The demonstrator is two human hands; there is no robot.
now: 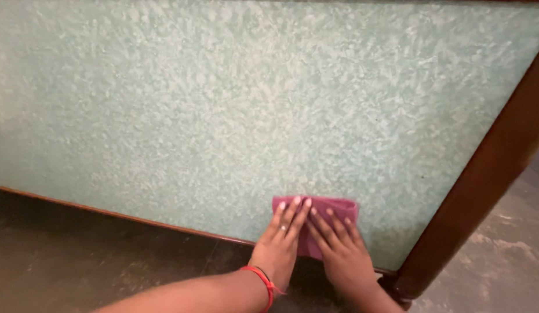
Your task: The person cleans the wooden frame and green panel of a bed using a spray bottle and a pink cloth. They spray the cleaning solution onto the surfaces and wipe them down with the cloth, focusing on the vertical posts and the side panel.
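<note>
Pale green textured panel (223,116) fills most of the view, framed by dark wood: a thin strip (107,211) along its lower edge and a thick post (484,179) slanting down to the right of the hands. Below the strip lies a dark floor (78,261), and beyond the post the ground looks grey and rough.

Both hands press a pink cloth (333,207) flat against the panel, low down near the strip. The left hand (281,240) lies open with fingers straight and close together, fingertips resting on the cloth's left part; a ring shows on one finger and a red thread band (263,284) circles the wrist. The right hand (342,252) sits just beside it, touching it, also flat, fingers slightly spread over the cloth's middle and lower part. Neither hand grips; the palms and fingers simply hold the cloth against the surface. The cloth's upper edge and right corner stick out past the fingertips.
</note>
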